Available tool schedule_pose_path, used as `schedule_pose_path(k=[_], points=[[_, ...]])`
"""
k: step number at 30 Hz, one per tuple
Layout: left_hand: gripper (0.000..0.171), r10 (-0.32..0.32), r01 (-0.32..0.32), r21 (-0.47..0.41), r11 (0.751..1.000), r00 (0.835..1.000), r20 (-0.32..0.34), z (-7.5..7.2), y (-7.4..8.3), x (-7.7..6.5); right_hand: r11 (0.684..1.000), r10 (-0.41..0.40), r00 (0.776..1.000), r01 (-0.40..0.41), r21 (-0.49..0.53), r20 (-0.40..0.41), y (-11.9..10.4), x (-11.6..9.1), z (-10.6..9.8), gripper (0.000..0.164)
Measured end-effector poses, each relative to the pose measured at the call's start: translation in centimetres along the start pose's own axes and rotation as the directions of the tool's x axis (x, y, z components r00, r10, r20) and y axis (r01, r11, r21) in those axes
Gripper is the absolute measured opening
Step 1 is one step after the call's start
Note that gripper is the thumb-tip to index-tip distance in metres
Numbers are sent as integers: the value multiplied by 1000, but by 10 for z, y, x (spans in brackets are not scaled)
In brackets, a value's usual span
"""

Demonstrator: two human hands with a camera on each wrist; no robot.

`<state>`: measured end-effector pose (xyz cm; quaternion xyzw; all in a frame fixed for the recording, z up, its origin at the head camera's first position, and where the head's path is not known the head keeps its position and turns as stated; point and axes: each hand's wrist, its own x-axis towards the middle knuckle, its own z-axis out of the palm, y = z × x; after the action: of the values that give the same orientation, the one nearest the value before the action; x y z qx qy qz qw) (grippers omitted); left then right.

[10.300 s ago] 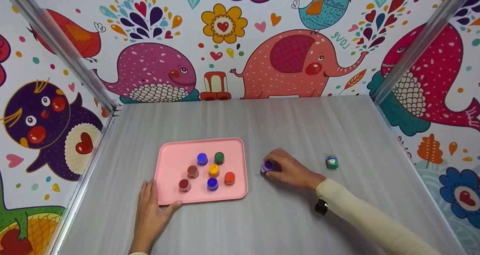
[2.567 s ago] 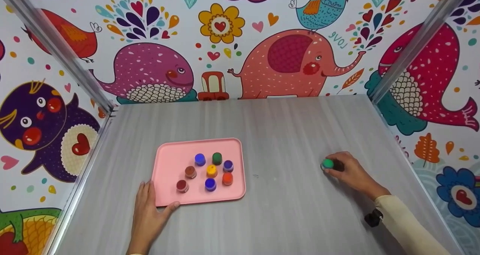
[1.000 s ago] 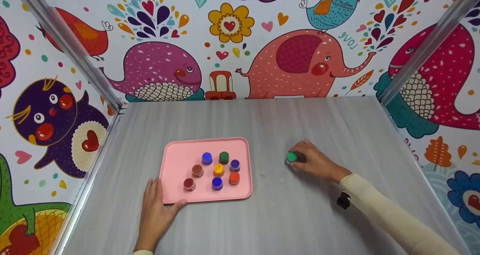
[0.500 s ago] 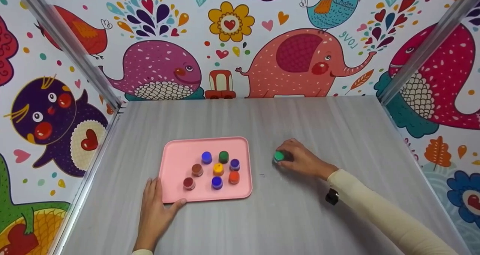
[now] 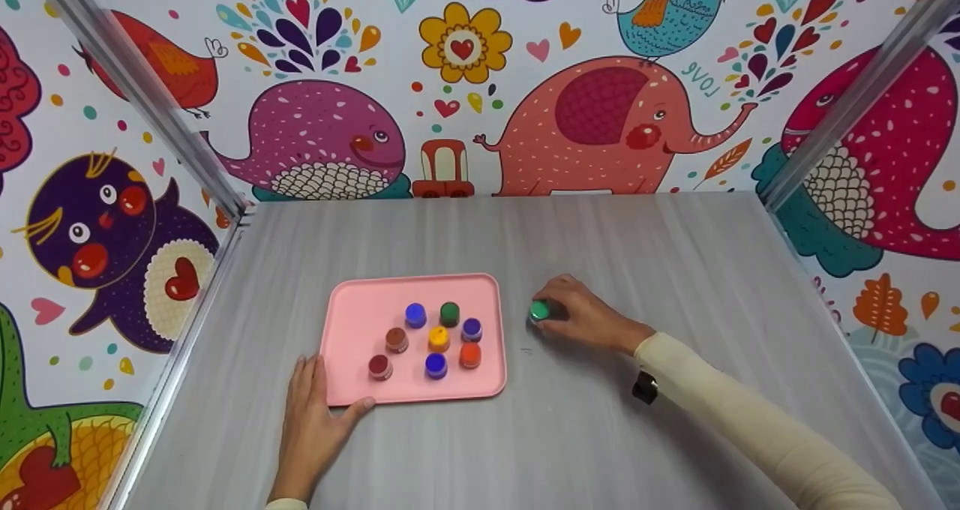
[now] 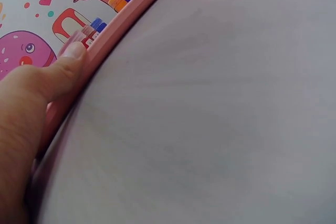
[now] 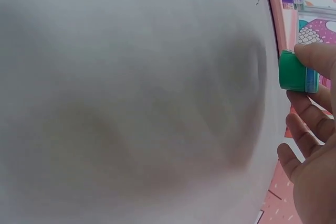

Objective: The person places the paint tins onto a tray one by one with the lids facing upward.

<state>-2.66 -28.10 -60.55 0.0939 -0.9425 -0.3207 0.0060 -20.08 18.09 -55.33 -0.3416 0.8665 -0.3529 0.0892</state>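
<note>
My right hand [image 5: 589,319] pinches a small paint pot with a green lid [image 5: 539,310] between thumb and fingers, just right of the pink tray [image 5: 345,289]. The green lid [image 7: 292,71] also shows in the right wrist view, where the other fingers are spread beneath it. At the tray's near left corner rests my left hand [image 5: 311,427], fingers straight along the side and thumb at the front edge. In the left wrist view its thumb [image 6: 68,69] lies over the tray rim. Several capped paint pots stand upright on the tray, among them a yellow one [image 5: 439,338] and an orange-red one [image 5: 470,355].
The grey wood-grain table [image 5: 600,435] spreads around the tray. Printed cartoon walls [image 5: 465,120] and metal corner posts [image 5: 150,97] bound it at the back and sides. A purple-lidded pot [image 5: 472,329] stands near the tray's right rim.
My right hand set a purple pot on the tray, picked up the green-lidded pot at the far right and carried it left to beside the tray. My left hand stayed at the tray corner.
</note>
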Motion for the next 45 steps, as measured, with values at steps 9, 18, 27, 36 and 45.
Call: schedule_pose_path(k=[9,18,27,36,45], points=[[132,-3,3,-13,1000,1000,10,3,2,2,999,-9,1000,8,39,6,-11,16,5,38],[130,8,-8,-20,1000,1000,-13,3,4,2,998,-39,999,38,47,22,-22,38,20,39],[131,20,-20,-12,1000,1000,-15,2,2,1,997,-78,996,78,12,32,-26,58,35,43],[131,16,-16,-9,1000,1000,-10,1,1,3,998,-63,997,62,21,51,-26,71,44,44],[132,-11,11,7,1000,1000,-2,1,-3,1,999,16,996,-20,44,86,-33,80,51,47]])
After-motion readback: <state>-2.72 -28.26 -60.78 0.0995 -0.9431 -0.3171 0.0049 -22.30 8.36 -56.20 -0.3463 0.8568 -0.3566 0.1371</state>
